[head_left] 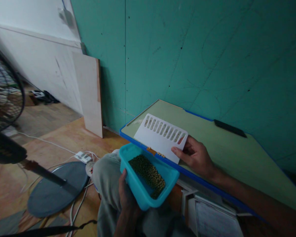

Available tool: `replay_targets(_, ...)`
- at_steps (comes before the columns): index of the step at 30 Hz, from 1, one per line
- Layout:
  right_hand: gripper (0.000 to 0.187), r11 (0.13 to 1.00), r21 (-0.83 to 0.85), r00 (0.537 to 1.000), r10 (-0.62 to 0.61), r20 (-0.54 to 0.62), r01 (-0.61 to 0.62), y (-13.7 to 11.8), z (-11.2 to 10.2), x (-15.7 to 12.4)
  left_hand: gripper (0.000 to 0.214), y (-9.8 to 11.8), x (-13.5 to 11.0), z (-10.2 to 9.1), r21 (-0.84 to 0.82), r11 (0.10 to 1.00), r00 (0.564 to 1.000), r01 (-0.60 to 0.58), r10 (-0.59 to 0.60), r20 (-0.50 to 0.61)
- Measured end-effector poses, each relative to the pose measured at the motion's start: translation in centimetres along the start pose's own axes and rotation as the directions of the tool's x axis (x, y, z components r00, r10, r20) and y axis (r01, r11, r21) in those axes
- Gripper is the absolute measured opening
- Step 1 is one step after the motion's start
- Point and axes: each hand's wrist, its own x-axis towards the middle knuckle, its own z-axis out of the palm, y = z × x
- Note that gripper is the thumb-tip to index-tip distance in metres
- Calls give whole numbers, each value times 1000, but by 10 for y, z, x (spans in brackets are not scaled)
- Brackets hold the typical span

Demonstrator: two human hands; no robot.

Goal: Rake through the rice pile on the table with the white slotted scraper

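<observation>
My left hand point(127, 197) grips the near end of a turquoise plastic tub point(140, 194) from below and holds it at the table's front edge. The tub holds a pile of small green beans point(148, 172). My right hand point(196, 156) pinches the right side of a white slotted board point(160, 138), which is tilted with its lower edge over the tub. A few beans sit along that lower edge. The board rests on the green tabletop point(224, 148), which has a blue rim.
A black flat object point(230, 128) lies at the table's back against the teal wall. A standing fan point(5, 108) with a round base point(51, 191) is at the left, with cables and a power strip point(83, 157) on the floor. A wooden panel point(90, 95) leans on the wall.
</observation>
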Motion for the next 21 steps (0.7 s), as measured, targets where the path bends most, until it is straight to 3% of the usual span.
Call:
replay_targets(6,30,998,-58,999,-31,-10,31,-3,0,1,35,0,-2,7,2,998,995,-60,60,-77)
replay_targets(17,30,995,-78,997,-66,-43,63,-1,-1,-2,27,2,0,0,31,995,993,-94,96,-67)
replay_targets(21,32,997,-66,986,-56,-158,46,-2,-7,6,31,4,5,-7,-21,998,998,-57,57,-37)
